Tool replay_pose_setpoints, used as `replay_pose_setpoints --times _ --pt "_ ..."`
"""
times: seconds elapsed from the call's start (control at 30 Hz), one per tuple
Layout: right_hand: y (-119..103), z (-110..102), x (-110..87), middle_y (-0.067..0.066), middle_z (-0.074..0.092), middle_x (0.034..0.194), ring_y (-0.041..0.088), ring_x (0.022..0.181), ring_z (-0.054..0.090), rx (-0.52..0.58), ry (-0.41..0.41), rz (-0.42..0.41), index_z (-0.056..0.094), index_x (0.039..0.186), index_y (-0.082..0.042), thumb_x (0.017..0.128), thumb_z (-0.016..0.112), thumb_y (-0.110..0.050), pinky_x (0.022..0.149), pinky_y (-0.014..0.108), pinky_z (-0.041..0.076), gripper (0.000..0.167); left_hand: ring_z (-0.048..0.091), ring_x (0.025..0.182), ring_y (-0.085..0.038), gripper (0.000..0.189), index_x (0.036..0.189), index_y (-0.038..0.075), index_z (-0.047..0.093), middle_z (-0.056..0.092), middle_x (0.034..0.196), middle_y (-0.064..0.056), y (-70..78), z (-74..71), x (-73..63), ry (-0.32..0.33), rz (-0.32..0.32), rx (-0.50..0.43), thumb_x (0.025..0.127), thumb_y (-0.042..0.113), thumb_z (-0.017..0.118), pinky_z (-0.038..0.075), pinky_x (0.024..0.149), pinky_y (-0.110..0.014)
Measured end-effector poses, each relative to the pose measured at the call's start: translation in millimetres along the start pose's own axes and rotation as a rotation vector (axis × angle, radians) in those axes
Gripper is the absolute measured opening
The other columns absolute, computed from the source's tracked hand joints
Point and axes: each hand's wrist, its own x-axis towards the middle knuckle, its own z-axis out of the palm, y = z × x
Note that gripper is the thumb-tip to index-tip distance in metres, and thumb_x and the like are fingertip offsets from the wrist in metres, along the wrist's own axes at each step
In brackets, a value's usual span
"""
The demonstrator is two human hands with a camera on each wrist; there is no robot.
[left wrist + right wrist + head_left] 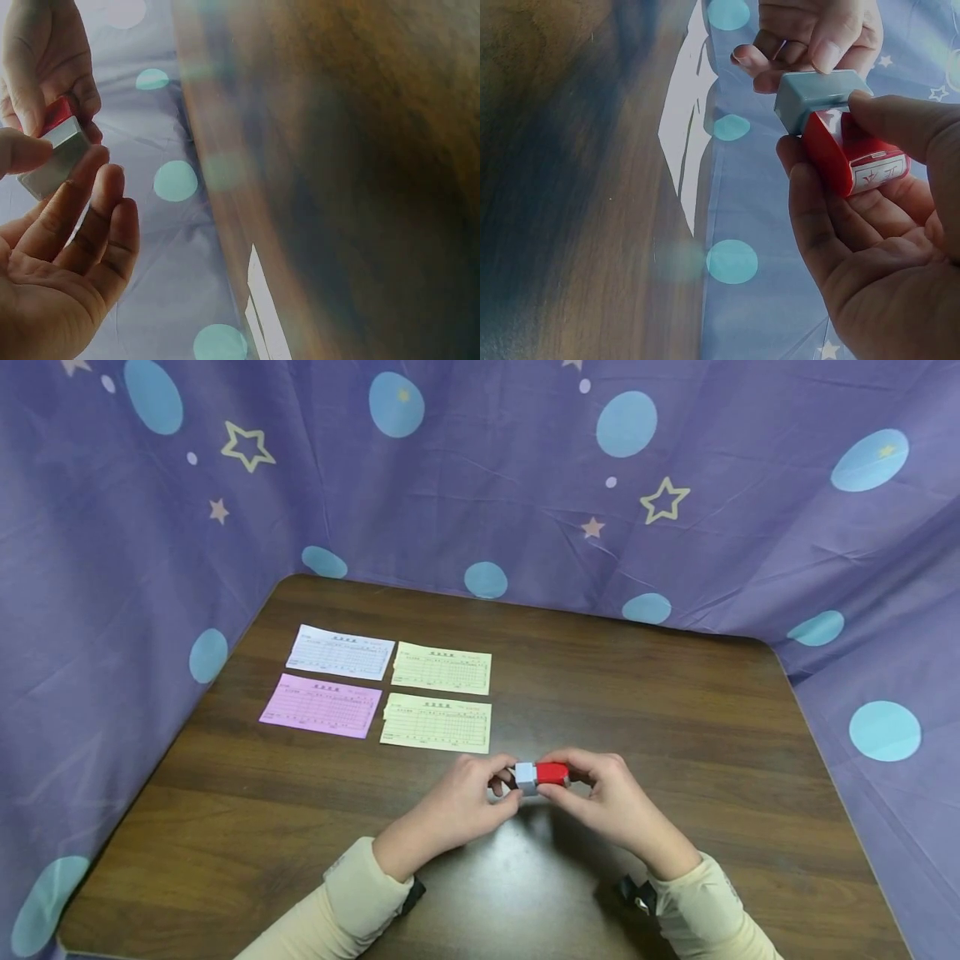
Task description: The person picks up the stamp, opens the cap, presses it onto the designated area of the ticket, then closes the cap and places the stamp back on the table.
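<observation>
Between both hands, above the near middle of the table, is a small stamp with a red body (pixel 552 774) and a pale grey cap (pixel 526 777). My left hand (pixel 468 797) pinches the grey cap between thumb and fingers. The red body is gripped by my right hand (pixel 611 793), thumb on the near side. In the right wrist view the red body (pixel 840 154) bears a white end label with red characters, and the grey cap (pixel 817 94) meets it. The left wrist view shows the cap (pixel 60 157) held at the fingertips.
Several printed paper slips lie beyond the left hand: a white one (pixel 341 653), a pink one (pixel 322 706), an upper yellow one (pixel 442 668) and a lower yellow one (pixel 437 724). A purple patterned curtain (pixel 525 485) surrounds the wooden table (pixel 675 710).
</observation>
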Motion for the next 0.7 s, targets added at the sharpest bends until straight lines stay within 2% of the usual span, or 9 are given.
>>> replay_pose_setpoints --times 0.17,0.3,0.5,0.7 --pt "7.2 1.1 -1.1 -0.006 0.071 0.091 0.015 0.078 0.066 0.011 -0.002 -0.008 0.074 0.106 -0.011 0.083 0.083 0.002 0.066 0.037 0.056 0.028 0.060 0.067 -0.004 0.017 0.097 0.003 0.070 0.066 0.077 0.003 0.5 1.4 -0.4 0.039 0.012 -0.003 0.080 0.001 0.072 0.052 0.060 -0.022" --pt "10.6 1.8 -1.7 -0.007 0.071 0.094 0.015 0.080 0.067 0.029 -0.010 -0.014 0.074 0.107 -0.015 0.085 0.083 -0.003 0.069 0.034 0.056 0.027 0.060 0.066 -0.004 0.015 0.091 0.004 0.070 0.066 0.076 0.004 1.4 1.9 -0.3 0.061 0.019 -0.005 0.077 -0.001 0.071 0.051 0.058 -0.022" --pt "8.5 1.6 -1.6 -0.009 0.071 0.095 0.016 0.081 0.068 0.045 -0.021 -0.012 0.074 0.108 -0.017 0.088 0.081 -0.008 0.072 0.032 0.057 0.023 0.059 0.062 -0.002 0.013 0.084 0.006 0.068 0.065 0.071 0.004 1.5 2.4 0.8 0.065 0.038 -0.006 0.073 -0.002 0.070 0.050 0.053 -0.020" --pt "8.4 2.0 -1.1 -0.008 0.071 0.095 0.015 0.080 0.068 0.041 -0.018 -0.019 0.074 0.108 -0.015 0.087 0.082 -0.007 0.072 0.031 0.057 0.024 0.057 0.060 0.000 0.013 0.082 0.006 0.068 0.064 0.069 0.005 0.3 3.2 1.2 0.070 0.062 0.017 0.072 -0.001 0.069 0.049 0.052 -0.017"
